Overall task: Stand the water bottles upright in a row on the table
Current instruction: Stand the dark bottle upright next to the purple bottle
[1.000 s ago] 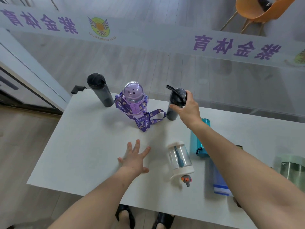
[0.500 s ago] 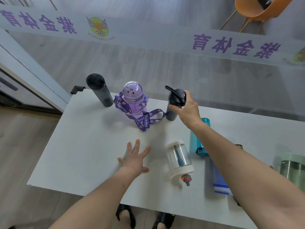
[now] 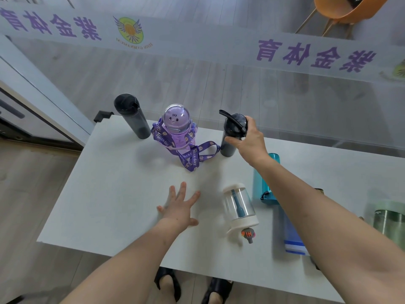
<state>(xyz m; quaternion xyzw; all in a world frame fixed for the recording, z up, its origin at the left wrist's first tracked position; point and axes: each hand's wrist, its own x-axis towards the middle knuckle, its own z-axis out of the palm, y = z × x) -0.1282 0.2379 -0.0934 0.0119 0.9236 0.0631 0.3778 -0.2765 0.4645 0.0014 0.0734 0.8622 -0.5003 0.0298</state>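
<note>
Three bottles stand upright along the far edge of the white table (image 3: 114,194): a tall dark bottle (image 3: 131,116) at the left, a purple dome-lidded bottle (image 3: 176,126) with a purple strap, and a dark bottle with a loop handle (image 3: 231,133). My right hand (image 3: 249,141) is shut on that third bottle near its lid. My left hand (image 3: 180,205) lies flat and open on the table. A clear bottle with white ends (image 3: 240,207) lies on its side. A teal bottle (image 3: 264,178) and a blue bottle (image 3: 292,235) lie partly hidden under my right forearm.
A green-lidded container (image 3: 389,220) sits at the table's right edge. A glass wall with purple lettering runs behind the table. An orange chair (image 3: 341,9) stands beyond it. My feet in dark sandals (image 3: 168,281) are below the near edge.
Almost nothing differs. My right hand stays gripped on the handled dark bottle, which stands upright in the same spot. The left hand has not moved.
</note>
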